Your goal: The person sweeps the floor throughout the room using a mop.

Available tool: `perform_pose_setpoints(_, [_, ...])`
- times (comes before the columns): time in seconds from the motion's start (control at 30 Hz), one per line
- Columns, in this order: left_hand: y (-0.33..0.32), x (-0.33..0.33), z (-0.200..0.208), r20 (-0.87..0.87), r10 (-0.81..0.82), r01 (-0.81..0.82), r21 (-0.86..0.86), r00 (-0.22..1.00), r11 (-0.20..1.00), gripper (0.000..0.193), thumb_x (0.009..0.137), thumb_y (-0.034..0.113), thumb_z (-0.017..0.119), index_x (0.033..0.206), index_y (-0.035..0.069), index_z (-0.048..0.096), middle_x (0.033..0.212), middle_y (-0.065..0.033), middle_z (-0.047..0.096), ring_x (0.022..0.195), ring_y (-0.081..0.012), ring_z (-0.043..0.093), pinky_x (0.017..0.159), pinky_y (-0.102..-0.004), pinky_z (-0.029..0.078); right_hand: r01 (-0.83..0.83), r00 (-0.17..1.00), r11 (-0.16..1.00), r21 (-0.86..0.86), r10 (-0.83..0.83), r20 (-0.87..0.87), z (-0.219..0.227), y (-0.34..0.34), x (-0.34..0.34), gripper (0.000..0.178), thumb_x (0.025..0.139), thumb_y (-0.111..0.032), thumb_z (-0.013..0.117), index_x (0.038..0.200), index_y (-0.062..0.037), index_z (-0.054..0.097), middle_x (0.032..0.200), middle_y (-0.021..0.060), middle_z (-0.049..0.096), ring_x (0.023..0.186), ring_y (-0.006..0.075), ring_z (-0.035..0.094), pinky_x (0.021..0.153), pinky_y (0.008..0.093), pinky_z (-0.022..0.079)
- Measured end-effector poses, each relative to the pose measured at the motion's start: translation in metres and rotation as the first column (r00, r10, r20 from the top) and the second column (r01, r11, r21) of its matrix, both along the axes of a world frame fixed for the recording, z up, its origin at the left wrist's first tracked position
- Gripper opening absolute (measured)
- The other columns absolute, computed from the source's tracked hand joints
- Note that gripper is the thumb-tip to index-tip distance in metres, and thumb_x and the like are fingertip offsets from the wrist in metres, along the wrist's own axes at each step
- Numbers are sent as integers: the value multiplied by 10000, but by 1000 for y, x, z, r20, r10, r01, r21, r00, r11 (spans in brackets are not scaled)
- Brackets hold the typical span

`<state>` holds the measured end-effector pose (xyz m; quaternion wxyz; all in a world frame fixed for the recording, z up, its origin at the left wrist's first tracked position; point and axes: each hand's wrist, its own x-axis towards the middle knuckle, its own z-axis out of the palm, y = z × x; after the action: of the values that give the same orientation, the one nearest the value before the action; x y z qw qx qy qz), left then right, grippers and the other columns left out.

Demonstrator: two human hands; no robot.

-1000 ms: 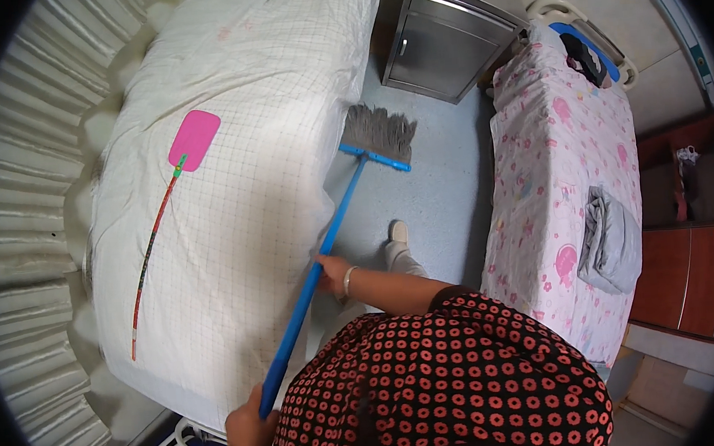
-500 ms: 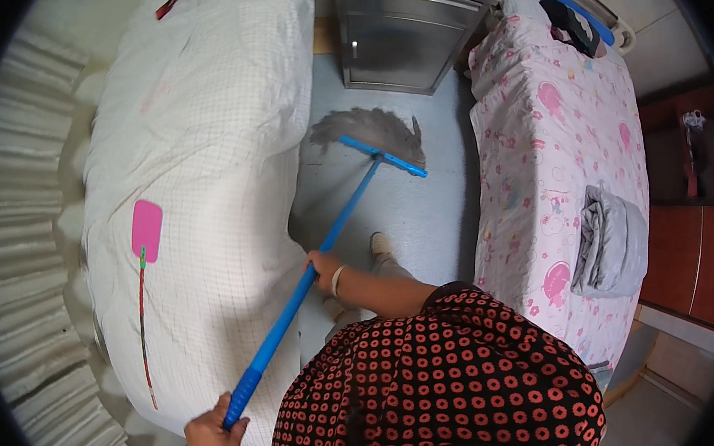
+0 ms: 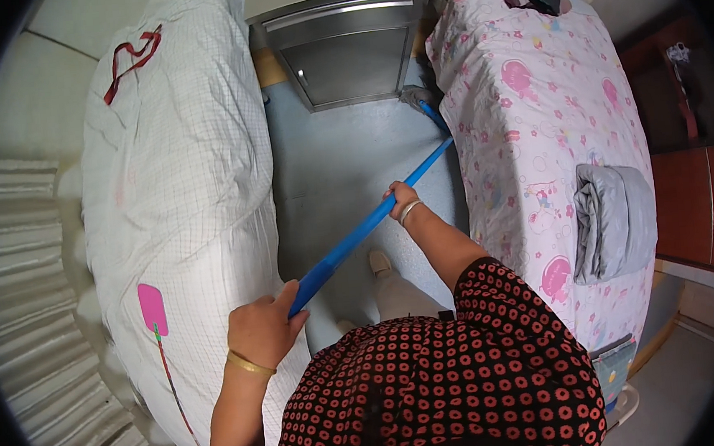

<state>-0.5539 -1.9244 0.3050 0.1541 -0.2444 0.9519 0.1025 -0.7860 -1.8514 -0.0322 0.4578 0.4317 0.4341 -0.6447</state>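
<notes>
I hold a blue-handled mop slanting from lower left to upper right above the floor. My left hand is closed round the grip at its near end. Farther along, my right hand wraps the shaft. The mop's grey head shows partly, between the metal cabinet's right corner and the right bed. The rest of the head and the shaft's far end are hidden by the pink bed cover.
A bed with white checked cover stands left, bearing a pink fly swatter and a dark red strap. The right bed's pink patterned cover carries a folded grey quilt. A steel cabinet stands between the beds.
The mop head has gone from mid-floor to the right, partly under the right bed. Both hands have moved up and to the right with the handle. The view has shifted.
</notes>
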Motion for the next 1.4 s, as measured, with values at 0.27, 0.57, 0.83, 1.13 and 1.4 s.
perform_pose_setpoints(0.27, [-2, -14, 38, -40, 84, -82, 47, 996, 996, 333, 626, 220, 626, 922, 90, 546, 552, -109, 526, 476, -254, 520, 448, -332, 399, 44, 999, 999, 21, -44, 0, 32, -20, 4, 22, 666, -37, 418, 650, -37, 403, 578, 92, 417, 520, 198, 427, 453, 312, 359])
perform_pose_setpoints(0.57, [-41, -31, 89, -502, 114, -188, -101, 857, 977, 292, 648, 67, 576, 920, -32, 538, 507, -88, 472, 402, -172, 453, 407, -253, 363, -199, 974, 964, -176, 175, -146, 75, -41, 23, 47, 703, -93, 461, 684, -54, 441, 630, 80, 425, 581, 182, 434, 543, 319, 394])
perform_pose_setpoints(0.83, [-110, -105, 86, -802, 277, 30, 344, 529, 939, 253, 801, 123, 438, 997, -31, 479, 618, -43, 453, 527, -102, 413, 471, -217, 354, 205, 965, 951, -234, -156, 211, 95, -76, -40, 67, 700, -61, 471, 677, -58, 408, 614, 48, 424, 560, 157, 443, 515, 288, 403])
perform_pose_setpoints(1.13, [-175, -227, 115, -914, 168, 381, 313, 369, 870, 242, 799, 161, 460, 929, -43, 445, 563, -100, 422, 371, -90, 379, 343, -167, 328, 518, 815, 849, -103, -454, 359, 37, -104, -142, 47, 721, -52, 427, 694, -56, 390, 626, 61, 434, 530, 147, 429, 450, 237, 390])
perform_pose_setpoints(1.4, [-238, -287, 131, -918, 77, 589, 313, 390, 745, 235, 835, 107, 372, 1009, -37, 437, 640, -78, 416, 386, -45, 319, 435, -181, 357, 570, 788, 812, -124, -498, 363, 59, -136, -169, 44, 724, -59, 426, 705, -69, 387, 590, 44, 405, 502, 131, 413, 438, 241, 385])
